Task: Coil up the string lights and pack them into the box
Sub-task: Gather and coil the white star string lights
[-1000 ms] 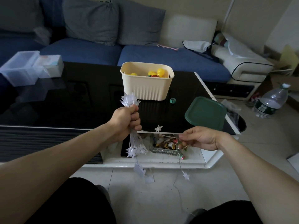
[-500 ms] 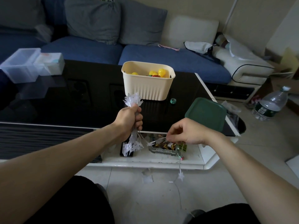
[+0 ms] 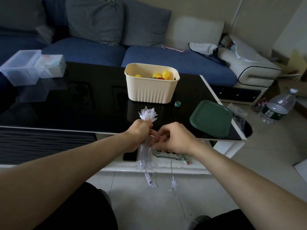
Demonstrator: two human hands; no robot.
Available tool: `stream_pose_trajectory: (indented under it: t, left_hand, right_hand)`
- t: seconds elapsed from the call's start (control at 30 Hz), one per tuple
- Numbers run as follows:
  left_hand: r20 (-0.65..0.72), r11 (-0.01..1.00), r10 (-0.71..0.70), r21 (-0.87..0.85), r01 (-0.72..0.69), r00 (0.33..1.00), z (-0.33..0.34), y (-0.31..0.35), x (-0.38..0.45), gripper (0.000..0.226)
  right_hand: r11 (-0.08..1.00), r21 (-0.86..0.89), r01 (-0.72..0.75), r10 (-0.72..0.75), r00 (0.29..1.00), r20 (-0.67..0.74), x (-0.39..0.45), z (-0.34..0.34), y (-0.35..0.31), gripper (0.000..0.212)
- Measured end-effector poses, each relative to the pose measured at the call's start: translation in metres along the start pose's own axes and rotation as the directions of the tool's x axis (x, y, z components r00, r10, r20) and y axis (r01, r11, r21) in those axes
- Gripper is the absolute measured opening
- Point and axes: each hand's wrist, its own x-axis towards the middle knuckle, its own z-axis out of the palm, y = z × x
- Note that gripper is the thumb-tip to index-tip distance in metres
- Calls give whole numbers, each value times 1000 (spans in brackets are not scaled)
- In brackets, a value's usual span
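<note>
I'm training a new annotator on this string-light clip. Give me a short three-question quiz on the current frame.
1. True or false: the green lid sits on the cream box.
2. Which hand grips the coiled bundle of star lights? A) left hand B) right hand
3. Fill in: one loose star dangles on the wire over the ____.

Key: 1 false, the lid lies on the black table beside it; 2 A; 3 floor.

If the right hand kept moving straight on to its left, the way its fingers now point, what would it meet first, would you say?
Most likely the bundle of string lights gripped in the left hand; the right hand fingers are already at it, though depth is unclear.
</note>
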Motion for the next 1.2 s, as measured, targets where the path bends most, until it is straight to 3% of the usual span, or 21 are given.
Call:
stream_pose_trajectory:
  t: [0.07, 0.3, 0.43, 0.53, 0.63, 0.7, 0.8, 0.9, 1.0, 1.2]
  left_hand:
    - [-29, 994, -23, 103, 26, 999, 1, -3, -2, 34]
    - [-19, 955, -72, 286, 74, 997, -2, -9, 0, 35]
    - [-59, 957, -21, 287, 37, 998, -7, -4, 3, 36]
    - [-76, 991, 2, 136, 8, 997, -17, 3, 5, 40]
    - [-61, 998, 10, -54, -13, 998, -26, 12, 1, 37]
    - [-55, 992, 34, -119, -41, 998, -30, 14, 0, 38]
    - [-52, 984, 74, -158, -81, 996, -30, 15, -1, 38]
    - [-57, 979, 107, -170, -115, 993, -27, 16, -2, 38]
    - [-54, 977, 124, -170, -131, 991, -24, 16, -1, 38]
    - [-22, 981, 138, -133, -140, 990, -20, 15, -3, 35]
  right_hand:
    - [998, 58, -10, 13, 999, -39, 0, 7, -2, 30]
    - [1000, -6, -4, 2, 965, -262, 8, 25, -4, 42]
    - [988, 109, 110, -53, 901, -431, 15, 30, -7, 37]
    - [962, 258, 92, 64, 841, -537, 19, 16, -6, 44]
    - [871, 491, 6, 241, 867, -437, 18, -3, 2, 38]
    - [776, 613, -149, 330, 924, -193, 17, -8, 13, 40]
    - [664, 649, -370, 312, 927, 210, 12, -8, 26, 65]
    - [657, 604, -452, 225, 881, 415, 4, -4, 28, 70]
    - [628, 685, -370, 119, 915, 385, 2, -5, 19, 41]
    - [500, 841, -205, 159, 977, 144, 5, -15, 6, 13]
